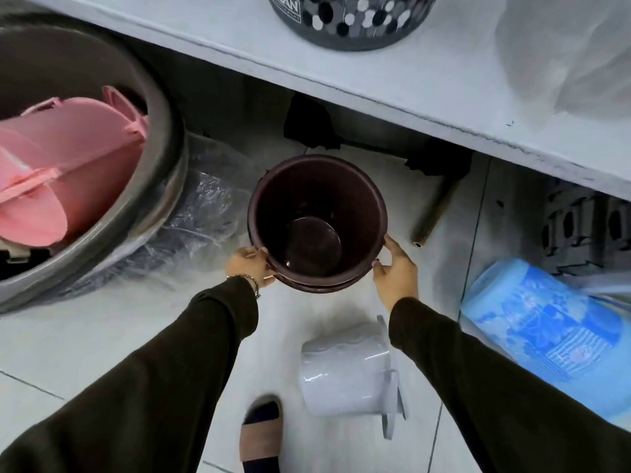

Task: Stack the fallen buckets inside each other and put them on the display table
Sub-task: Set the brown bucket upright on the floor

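A dark maroon bucket (317, 220) stands upright above the floor tiles, mouth toward me, with a second rim showing just under its own as if nested. My left hand (249, 266) grips its left rim and my right hand (396, 271) holds its right rim. A pale grey bucket (345, 370) lies on its side on the floor below my hands, beside my right forearm. The white display table (392, 73) runs across the top of the view, its edge just beyond the maroon bucket.
A big grey tub (164, 186) holding pink buckets (65, 158) stands at left, with crumpled clear plastic (208, 203) beside it. A spotted basket (351, 18) sits on the table. A blue patterned container (546, 322) lies at right. My slippered foot (261, 435) is near the grey bucket.
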Action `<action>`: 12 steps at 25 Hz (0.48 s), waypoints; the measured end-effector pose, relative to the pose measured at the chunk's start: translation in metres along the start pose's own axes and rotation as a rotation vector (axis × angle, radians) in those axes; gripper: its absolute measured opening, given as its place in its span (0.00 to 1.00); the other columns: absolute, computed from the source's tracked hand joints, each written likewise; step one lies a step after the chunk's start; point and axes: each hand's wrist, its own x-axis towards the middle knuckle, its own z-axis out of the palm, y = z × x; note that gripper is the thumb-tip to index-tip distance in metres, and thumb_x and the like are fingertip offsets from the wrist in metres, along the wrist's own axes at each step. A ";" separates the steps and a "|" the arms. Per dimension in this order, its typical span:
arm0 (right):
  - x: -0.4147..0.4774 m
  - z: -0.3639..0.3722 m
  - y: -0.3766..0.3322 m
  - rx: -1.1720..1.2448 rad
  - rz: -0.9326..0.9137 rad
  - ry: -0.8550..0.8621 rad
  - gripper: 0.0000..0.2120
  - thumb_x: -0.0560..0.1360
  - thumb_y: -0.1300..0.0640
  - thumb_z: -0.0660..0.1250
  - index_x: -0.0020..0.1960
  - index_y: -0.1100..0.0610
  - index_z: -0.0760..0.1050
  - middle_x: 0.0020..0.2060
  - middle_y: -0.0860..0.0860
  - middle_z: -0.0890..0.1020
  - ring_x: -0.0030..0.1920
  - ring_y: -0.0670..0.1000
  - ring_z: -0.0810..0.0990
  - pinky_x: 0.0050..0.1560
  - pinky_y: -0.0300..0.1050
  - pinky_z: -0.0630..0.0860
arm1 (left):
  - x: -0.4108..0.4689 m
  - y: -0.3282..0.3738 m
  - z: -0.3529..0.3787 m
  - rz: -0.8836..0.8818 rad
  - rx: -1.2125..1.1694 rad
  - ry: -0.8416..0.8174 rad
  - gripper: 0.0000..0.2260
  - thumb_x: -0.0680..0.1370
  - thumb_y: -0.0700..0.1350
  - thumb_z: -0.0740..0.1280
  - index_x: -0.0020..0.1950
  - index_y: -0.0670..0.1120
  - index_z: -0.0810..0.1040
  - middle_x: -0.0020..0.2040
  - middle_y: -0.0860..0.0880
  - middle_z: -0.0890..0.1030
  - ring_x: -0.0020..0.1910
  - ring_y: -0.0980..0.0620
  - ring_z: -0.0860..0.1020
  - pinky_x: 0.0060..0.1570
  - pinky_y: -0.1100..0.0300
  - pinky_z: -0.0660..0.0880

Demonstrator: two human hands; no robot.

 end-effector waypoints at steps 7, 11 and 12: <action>-0.006 -0.008 -0.006 -0.186 -0.025 -0.090 0.31 0.81 0.64 0.59 0.81 0.50 0.53 0.79 0.52 0.60 0.75 0.56 0.67 0.73 0.47 0.64 | -0.007 -0.023 -0.001 0.127 0.348 0.117 0.23 0.80 0.43 0.63 0.74 0.41 0.63 0.63 0.37 0.76 0.59 0.36 0.76 0.58 0.48 0.73; -0.028 -0.033 0.019 -0.178 0.109 -0.090 0.33 0.81 0.68 0.59 0.81 0.54 0.51 0.80 0.53 0.56 0.77 0.57 0.63 0.75 0.47 0.61 | -0.049 -0.031 0.003 0.726 0.857 0.183 0.25 0.76 0.42 0.65 0.73 0.48 0.66 0.71 0.43 0.68 0.67 0.41 0.70 0.67 0.46 0.70; -0.038 -0.040 0.030 -0.157 0.140 -0.102 0.33 0.80 0.69 0.59 0.81 0.55 0.52 0.80 0.54 0.56 0.78 0.57 0.62 0.75 0.46 0.60 | -0.059 -0.034 0.007 0.874 0.937 0.115 0.23 0.76 0.43 0.64 0.71 0.49 0.69 0.71 0.47 0.69 0.68 0.44 0.70 0.67 0.48 0.71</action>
